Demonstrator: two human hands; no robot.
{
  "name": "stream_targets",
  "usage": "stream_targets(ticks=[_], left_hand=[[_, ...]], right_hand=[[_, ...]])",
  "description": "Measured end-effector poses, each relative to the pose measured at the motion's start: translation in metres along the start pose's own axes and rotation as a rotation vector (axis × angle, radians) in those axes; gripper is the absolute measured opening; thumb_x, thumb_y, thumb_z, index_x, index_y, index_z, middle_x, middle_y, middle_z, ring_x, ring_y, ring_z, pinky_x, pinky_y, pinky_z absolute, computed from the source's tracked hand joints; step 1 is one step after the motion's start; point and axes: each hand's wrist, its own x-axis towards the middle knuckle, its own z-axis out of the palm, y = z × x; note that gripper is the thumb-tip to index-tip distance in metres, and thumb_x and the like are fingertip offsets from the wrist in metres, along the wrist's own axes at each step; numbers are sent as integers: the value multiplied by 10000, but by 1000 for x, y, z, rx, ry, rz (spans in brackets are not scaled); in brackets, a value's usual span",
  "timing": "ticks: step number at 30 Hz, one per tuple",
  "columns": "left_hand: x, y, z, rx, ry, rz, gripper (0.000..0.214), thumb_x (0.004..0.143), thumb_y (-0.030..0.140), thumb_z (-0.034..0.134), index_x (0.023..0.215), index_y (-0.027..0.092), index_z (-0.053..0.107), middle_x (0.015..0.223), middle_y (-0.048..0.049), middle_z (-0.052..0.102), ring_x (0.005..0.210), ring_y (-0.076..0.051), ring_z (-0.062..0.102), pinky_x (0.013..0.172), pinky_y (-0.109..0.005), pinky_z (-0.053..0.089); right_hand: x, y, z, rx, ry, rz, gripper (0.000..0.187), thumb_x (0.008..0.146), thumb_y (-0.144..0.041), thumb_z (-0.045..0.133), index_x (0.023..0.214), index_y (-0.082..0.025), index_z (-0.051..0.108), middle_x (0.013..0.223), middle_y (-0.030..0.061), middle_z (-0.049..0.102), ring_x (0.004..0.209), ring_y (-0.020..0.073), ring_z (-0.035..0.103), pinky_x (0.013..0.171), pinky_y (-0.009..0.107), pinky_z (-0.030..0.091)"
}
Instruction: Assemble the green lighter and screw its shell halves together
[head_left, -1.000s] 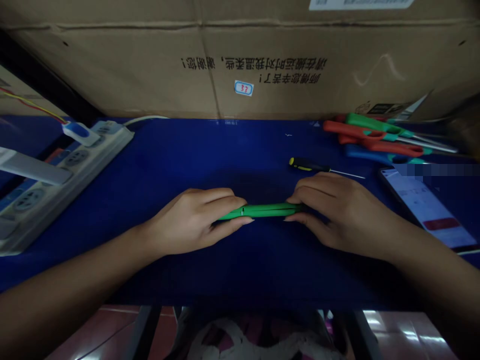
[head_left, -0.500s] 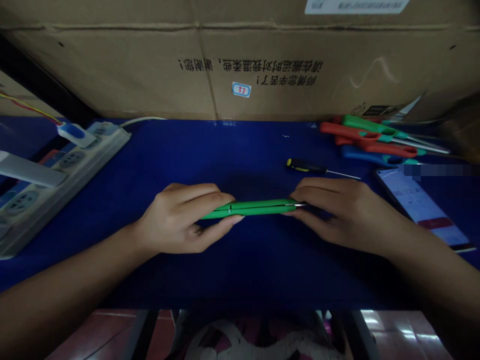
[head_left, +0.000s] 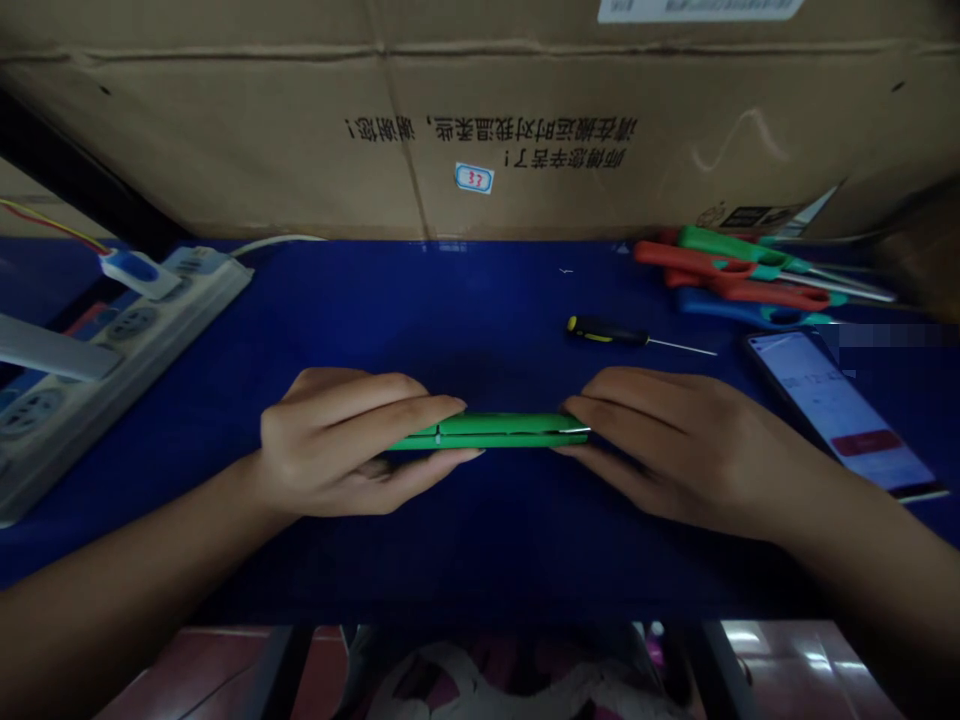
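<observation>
Between both hands, above the blue tabletop, a green long-reach lighter lies level, its edge facing me. A dark seam runs along its handle between the two halves, and metal glints at its right end. My left hand pinches the left part, thumb below and fingers above. My right hand is closed on the right end, fingertips above and thumb below. The fingers hide both ends of the lighter. Beyond my right hand a black and yellow screwdriver lies with its shaft pointing right.
Several long-reach lighters in red, green and blue are piled at the back right. A phone with a lit screen lies beside my right forearm. On the left is a power strip with plugs. A cardboard box stands along the back.
The lighter has turned slightly and sits a little lower. My left hand has shifted left, and my right fingers reach further over the right end. The view has moved slightly.
</observation>
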Motion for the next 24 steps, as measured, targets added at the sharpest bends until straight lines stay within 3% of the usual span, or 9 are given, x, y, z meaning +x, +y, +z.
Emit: stream_targets(ticks=[6, 11, 14, 24], left_hand=[[0, 3, -4, 5, -13, 14, 225, 816, 278, 812, 996, 193, 707, 763, -14, 754, 521, -134, 692, 471, -252, 587], [0, 7, -5, -12, -40, -86, 170, 843, 264, 784, 990, 222, 709, 785, -18, 759, 582, -149, 716, 520, -267, 608], [-1, 6, -5, -6, -41, -59, 201, 828, 266, 797, 1000, 211, 710, 789, -20, 760, 565, -146, 707, 513, -269, 604], [-8, 3, -3, 40, -84, -21, 263, 843, 326, 767, 1058, 188, 705, 802, -33, 759, 564, -136, 698, 525, -267, 609]], right_hand=[[2, -3, -7, -34, -8, 15, 259, 1006, -174, 504, 821, -150, 682, 816, 90, 705, 710, 204, 665, 569, 341, 545], [3, -5, -6, -41, -8, 22, 257, 994, -180, 531, 782, -152, 672, 759, 84, 680, 642, 197, 635, 535, 341, 505], [2, -6, -5, -27, -16, 42, 270, 995, -193, 527, 767, -167, 669, 734, 74, 676, 611, 193, 619, 528, 344, 488], [3, -9, -12, 347, -172, 273, 245, 998, -229, 496, 883, -157, 700, 756, 47, 635, 635, 154, 576, 584, 307, 430]])
